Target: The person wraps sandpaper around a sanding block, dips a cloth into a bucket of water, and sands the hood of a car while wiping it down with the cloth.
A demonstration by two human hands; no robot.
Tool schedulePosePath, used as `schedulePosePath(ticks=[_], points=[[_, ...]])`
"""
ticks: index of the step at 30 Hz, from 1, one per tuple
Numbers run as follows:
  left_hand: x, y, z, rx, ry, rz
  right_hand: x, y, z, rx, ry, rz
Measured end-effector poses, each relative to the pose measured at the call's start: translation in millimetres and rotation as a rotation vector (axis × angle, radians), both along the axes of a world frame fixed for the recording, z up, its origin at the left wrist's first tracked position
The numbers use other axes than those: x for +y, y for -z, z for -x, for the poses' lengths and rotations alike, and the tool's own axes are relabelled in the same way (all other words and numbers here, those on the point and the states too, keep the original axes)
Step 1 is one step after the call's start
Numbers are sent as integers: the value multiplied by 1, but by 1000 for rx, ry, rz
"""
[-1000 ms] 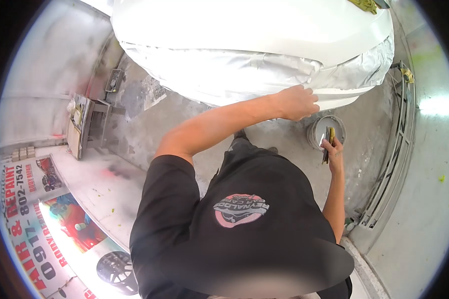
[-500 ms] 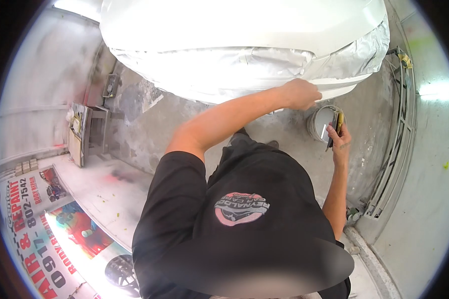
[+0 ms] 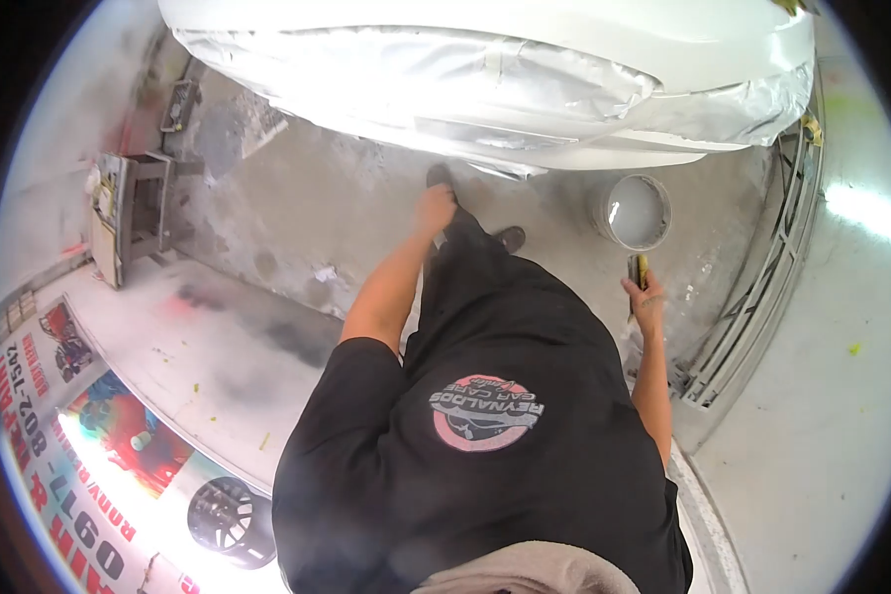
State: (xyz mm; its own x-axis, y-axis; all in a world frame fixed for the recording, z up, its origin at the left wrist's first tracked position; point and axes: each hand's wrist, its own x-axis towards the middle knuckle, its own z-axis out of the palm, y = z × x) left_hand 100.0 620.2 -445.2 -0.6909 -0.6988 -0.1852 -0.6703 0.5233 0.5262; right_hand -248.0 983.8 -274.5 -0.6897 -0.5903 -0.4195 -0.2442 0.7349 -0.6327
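Observation:
My right hand is closed round a slim yellow-and-black sanding block, held upright just in front of a bucket of whitish liquid. My left hand hangs low beside my dark trouser leg, smeared by motion, so its fingers do not show clearly. Ahead is the white bumper of a car, apart from both hands. Wrinkled masking film covers the car's front above it.
Metal racking runs along the right wall. On the left stand a small worn stand and a printed banner. The concrete floor has stains and a scrap of paper.
My left hand has left the bumper and dropped back beside my leg. My right hand has moved back from the bucket with the sanding block. The view has shifted and the car sits higher.

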Motion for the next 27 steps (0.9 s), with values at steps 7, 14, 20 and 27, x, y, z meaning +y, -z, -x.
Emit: schedulePosePath(ticks=[7, 14, 20, 27], points=[[193, 78, -123, -998, -191, -610, 85, 8, -9, -1, -210, -242], [228, 116, -84, -598, -716, -739, 29, -48, 6, -110, -100, -587], [201, 113, -96, -413, -895, -696, -42, -54, -8, 61, -226, -202], [148, 113, -114, -198, -1152, -526, -71, -35, -11, -22, -387, -234]])
